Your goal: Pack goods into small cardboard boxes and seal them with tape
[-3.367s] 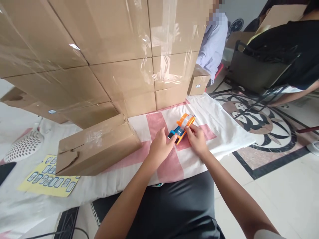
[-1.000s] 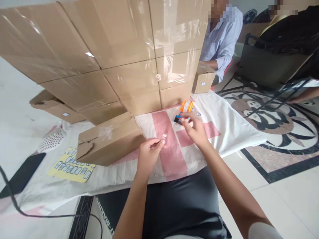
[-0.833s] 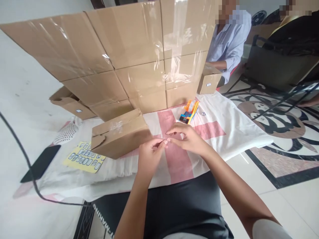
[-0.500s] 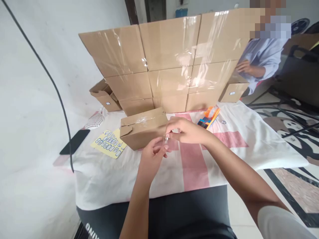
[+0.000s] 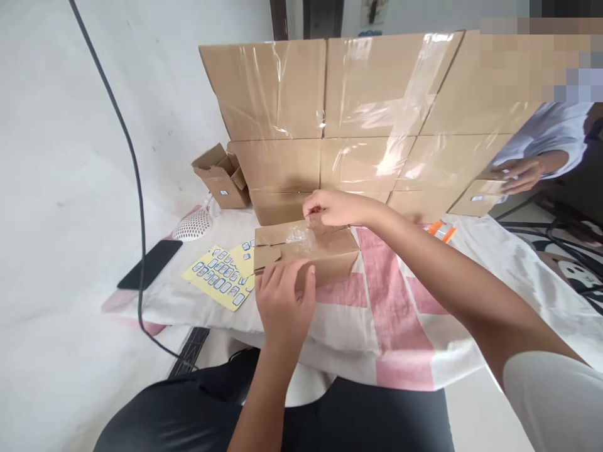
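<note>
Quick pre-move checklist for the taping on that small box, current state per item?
1. Left hand steadying the small box at its near side: ok.
2. Right hand fingers over the box top at the tape patch: ok.
3. Tape pressed flat: not ok, it looks crinkled.
4. Left end flap shut: not ok, a flap sticks out.
5. Tape dispenser within sight: ok, partly hidden behind the right forearm.
6. Tape piece in the right fingers: cannot tell.
</note>
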A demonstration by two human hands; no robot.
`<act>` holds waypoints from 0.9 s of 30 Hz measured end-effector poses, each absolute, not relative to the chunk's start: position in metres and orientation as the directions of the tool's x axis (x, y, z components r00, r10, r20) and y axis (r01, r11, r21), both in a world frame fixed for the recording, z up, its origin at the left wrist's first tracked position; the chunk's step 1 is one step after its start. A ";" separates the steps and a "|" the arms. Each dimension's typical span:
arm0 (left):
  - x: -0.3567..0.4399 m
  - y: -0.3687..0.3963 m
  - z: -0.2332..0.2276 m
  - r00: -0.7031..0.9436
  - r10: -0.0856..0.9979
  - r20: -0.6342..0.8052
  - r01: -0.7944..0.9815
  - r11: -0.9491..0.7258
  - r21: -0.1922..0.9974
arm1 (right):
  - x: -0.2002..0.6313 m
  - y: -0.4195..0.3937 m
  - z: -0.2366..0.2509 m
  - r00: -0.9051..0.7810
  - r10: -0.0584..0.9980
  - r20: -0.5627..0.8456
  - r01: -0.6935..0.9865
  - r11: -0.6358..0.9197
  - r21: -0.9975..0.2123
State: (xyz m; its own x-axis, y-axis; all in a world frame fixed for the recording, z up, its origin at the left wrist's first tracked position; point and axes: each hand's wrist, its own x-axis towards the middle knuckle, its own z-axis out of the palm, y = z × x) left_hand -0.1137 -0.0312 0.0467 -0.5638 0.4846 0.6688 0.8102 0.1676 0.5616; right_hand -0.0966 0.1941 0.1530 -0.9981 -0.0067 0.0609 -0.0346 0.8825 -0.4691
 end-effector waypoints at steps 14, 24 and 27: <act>-0.131 -0.021 0.037 -0.276 0.704 0.655 0.958 0.143 0.250 | -0.114 0.189 0.146 -0.873 0.431 0.228 0.441 0.897 -0.007; -0.144 -0.023 0.022 -0.124 0.600 0.791 0.992 0.072 0.101 | 0.009 0.184 0.079 -0.979 0.146 0.142 0.029 0.793 -0.609; -0.149 -0.022 0.022 0.027 0.485 0.874 0.999 0.002 -0.032 | 0.038 0.161 0.066 -0.912 0.233 0.339 0.006 0.831 -0.556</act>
State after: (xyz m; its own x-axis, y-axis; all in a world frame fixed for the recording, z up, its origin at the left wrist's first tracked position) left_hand -0.1493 -0.0225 0.0216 0.0273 0.4851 0.8741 0.9995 0.0015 -0.0320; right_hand 0.0384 0.1606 0.0659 -0.9115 0.2328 0.3390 0.0057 0.8314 -0.5556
